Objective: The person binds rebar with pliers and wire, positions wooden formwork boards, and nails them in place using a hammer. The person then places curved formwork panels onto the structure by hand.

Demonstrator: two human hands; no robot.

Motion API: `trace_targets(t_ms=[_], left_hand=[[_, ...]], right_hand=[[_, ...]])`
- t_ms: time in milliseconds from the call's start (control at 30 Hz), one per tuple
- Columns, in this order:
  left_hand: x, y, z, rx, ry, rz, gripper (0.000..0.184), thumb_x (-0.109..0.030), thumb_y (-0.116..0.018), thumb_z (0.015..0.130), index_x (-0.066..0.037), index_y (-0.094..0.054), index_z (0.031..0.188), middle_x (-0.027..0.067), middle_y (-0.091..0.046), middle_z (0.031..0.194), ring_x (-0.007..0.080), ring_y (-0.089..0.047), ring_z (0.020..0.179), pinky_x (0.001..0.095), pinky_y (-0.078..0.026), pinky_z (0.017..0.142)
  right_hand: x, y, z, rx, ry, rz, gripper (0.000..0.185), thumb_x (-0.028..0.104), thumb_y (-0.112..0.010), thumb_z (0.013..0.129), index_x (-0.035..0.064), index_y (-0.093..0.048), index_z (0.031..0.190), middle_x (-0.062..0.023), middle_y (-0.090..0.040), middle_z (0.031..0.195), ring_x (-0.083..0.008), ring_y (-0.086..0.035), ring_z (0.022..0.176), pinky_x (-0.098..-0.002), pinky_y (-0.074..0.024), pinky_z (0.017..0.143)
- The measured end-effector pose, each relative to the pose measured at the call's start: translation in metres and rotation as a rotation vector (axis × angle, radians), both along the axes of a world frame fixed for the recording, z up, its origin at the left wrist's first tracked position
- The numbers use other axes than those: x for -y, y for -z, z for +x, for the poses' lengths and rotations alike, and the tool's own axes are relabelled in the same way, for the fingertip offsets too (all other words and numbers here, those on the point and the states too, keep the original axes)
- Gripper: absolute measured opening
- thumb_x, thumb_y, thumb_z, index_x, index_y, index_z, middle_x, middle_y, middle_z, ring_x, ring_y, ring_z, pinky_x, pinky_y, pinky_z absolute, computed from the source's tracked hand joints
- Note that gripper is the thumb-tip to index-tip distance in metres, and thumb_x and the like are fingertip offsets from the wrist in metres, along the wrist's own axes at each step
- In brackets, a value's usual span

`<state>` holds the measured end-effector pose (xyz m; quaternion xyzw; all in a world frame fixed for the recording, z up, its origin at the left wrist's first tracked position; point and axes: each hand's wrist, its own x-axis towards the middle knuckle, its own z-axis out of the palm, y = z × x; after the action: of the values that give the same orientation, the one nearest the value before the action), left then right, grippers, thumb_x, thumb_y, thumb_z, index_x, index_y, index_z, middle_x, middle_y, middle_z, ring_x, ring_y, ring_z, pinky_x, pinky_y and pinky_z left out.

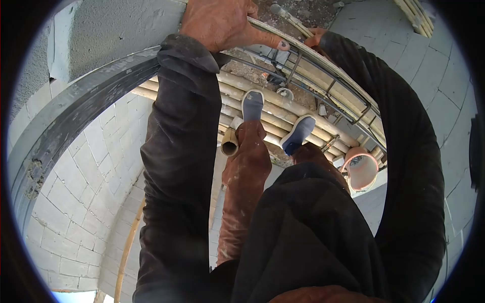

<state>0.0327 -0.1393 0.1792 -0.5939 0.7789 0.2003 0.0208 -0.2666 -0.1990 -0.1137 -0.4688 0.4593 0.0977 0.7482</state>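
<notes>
My left hand (217, 24) is at the top, closed over the near end of a long, narrow board (323, 68). Its thumb lies along the board's edge, while the other fingers are curled and partly hidden. Farther right, my right hand (315, 38) grips the far side of the same board, with most of its fingers out of sight. A steel rebar frame (329, 86) runs just below the board. Close to my right hand, a pole-like piece (290, 19) slants down toward the fingers.
My shoes (252, 105) stand on bamboo poles (283, 103) laid side by side, with gaps showing the ground below. An orange bucket (361, 170) is at right. A grey metal beam (76, 121) curves along the left, beside block walls (76, 202). A cut bamboo end (229, 144) points upward.
</notes>
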Motion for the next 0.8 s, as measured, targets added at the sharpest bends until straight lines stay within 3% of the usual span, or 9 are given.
trace_targets(t_ms=[100,200,367,467,500,533,567,667,800], left_hand=[[0.002,-0.002,0.001,-0.023,0.004,-0.004,0.072,-0.072,-0.082,0.059,-0.002,-0.074,0.069,0.0215,-0.064,0.059,0.0376,-0.067,0.058,0.0449,-0.053,0.057],[0.003,-0.013,-0.003,-0.038,0.006,0.013,0.070,-0.071,-0.082,0.061,-0.002,-0.074,0.068,0.0215,-0.064,0.059,0.0376,-0.067,0.058,0.0445,-0.053,0.057],[-0.002,-0.023,-0.004,0.037,0.020,0.008,0.066,-0.067,-0.083,0.064,-0.002,-0.075,0.069,0.0221,-0.064,0.059,0.0379,-0.067,0.058,0.0432,-0.053,0.058],[-0.005,-0.021,-0.006,0.062,0.028,0.008,0.052,-0.057,-0.081,0.074,-0.005,-0.076,0.076,0.0194,-0.068,0.065,0.0362,-0.069,0.061,0.0424,-0.054,0.059],[-0.004,-0.020,-0.007,0.086,0.024,0.047,0.055,-0.059,-0.084,0.070,-0.007,-0.078,0.090,0.0182,-0.072,0.076,0.0349,-0.071,0.070,0.0426,-0.056,0.067],[-0.005,-0.018,-0.008,0.111,0.019,0.088,0.063,-0.060,-0.087,0.066,-0.010,-0.080,0.104,0.0170,-0.075,0.087,0.0337,-0.073,0.080,0.0428,-0.058,0.075],[-0.005,-0.017,-0.006,0.117,0.032,0.077,0.063,-0.060,-0.087,0.066,-0.010,-0.080,0.104,0.0170,-0.075,0.087,0.0337,-0.073,0.080,0.0428,-0.058,0.075],[0.003,-0.011,0.011,0.055,0.138,0.061,0.039,-0.012,-0.078,0.070,-0.009,-0.078,0.109,0.0218,-0.074,0.095,0.0362,-0.072,0.087,0.0412,-0.057,0.084],[0.010,-0.013,0.000,0.111,0.145,0.144,0.055,0.006,-0.068,0.064,-0.011,-0.075,0.116,0.0191,-0.074,0.102,0.0368,-0.072,0.091,0.0425,-0.056,0.088]], right_hand=[[0.003,0.026,-0.002,-0.047,-0.014,-0.044,0.043,0.017,-0.075,0.083,0.0040,-0.059,0.121,-0.0121,-0.073,0.107,-0.0228,-0.073,0.087,-0.0445,-0.0602,0.071],[0.002,-0.005,-0.001,-0.008,-0.050,-0.029,0.045,0.017,-0.071,0.082,0.0030,-0.064,0.123,-0.0072,-0.070,0.095,-0.0158,-0.066,0.078,-0.0321,-0.0540,0.071],[0.008,-0.040,0.005,0.020,-0.093,-0.027,0.044,0.019,-0.072,0.083,0.0055,-0.062,0.124,-0.0059,-0.071,0.095,-0.0137,-0.067,0.078,-0.0331,-0.0549,0.068],[0.004,-0.054,0.009,-0.043,-0.171,-0.078,0.045,0.020,-0.073,0.085,0.0075,-0.060,0.126,-0.0053,-0.071,0.097,-0.0141,-0.068,0.078,-0.0341,-0.0570,0.067],[0.005,-0.055,0.010,-0.058,-0.176,-0.081,0.046,0.020,-0.073,0.086,0.0086,-0.058,0.128,-0.0051,-0.071,0.097,-0.0147,-0.068,0.079,-0.0346,-0.0580,0.066],[0.002,-0.057,0.010,0.010,-0.052,0.014,0.028,0.018,-0.077,0.087,0.0079,-0.058,0.105,-0.0049,-0.070,0.090,-0.0161,-0.070,0.079,-0.0365,-0.0591,0.063],[-0.001,-0.059,0.011,0.014,-0.039,0.003,0.028,0.018,-0.077,0.087,0.0079,-0.058,0.105,-0.0049,-0.070,0.090,-0.0161,-0.070,0.079,-0.0365,-0.0591,0.063],[-0.001,-0.063,0.012,-0.050,-0.042,-0.009,0.030,0.016,-0.076,0.086,0.0076,-0.058,0.108,-0.0042,-0.069,0.088,-0.0160,-0.069,0.077,-0.0368,-0.0585,0.063],[-0.004,-0.066,0.015,-0.062,-0.004,0.005,0.030,0.016,-0.076,0.086,0.0064,-0.058,0.108,-0.0057,-0.069,0.089,-0.0191,-0.068,0.079,-0.0415,-0.0588,0.066]])
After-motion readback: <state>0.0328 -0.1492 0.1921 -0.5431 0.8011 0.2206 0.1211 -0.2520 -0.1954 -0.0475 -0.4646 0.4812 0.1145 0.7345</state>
